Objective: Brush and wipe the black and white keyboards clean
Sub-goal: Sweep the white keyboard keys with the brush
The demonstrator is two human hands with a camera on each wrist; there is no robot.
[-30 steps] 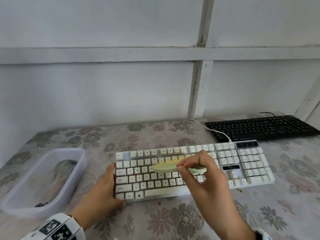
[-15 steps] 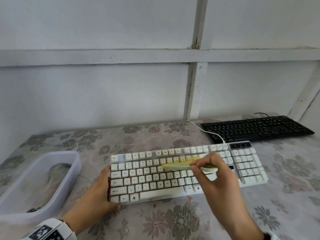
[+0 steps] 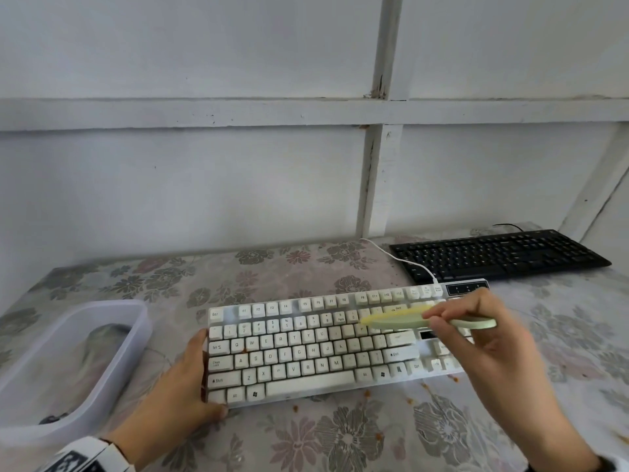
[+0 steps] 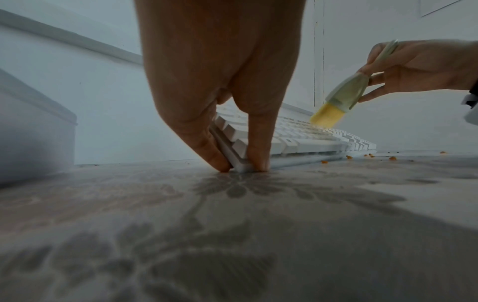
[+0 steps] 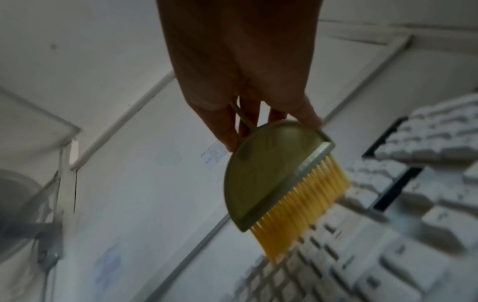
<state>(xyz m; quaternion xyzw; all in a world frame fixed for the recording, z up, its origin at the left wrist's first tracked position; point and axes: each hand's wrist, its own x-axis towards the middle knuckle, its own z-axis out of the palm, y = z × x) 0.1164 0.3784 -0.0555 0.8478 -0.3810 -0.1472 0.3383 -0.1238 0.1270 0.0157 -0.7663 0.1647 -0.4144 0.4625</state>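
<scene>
Fingers (image 3: 439, 318) pinching brush (image 3: 401, 321), left hand (image 3: 183, 379) gripping white keyboard (image 3: 306, 349)

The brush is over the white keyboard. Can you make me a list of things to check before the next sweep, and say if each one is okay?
1. Brush held firmly: ok, the right hand pinches its handle.
2. White keyboard steadied: ok, the left hand grips its left end.
3. Bristles touching the keys: cannot tell, motion blur hides the tips.
4. Crumbs cleared from the tablecloth: not ok, orange bits lie along the keyboard's near edge.
5. Black keyboard out of the way: ok, it sits behind at the far right.
6. Keys all clean: not ok, a speck shows near the A key.
</scene>
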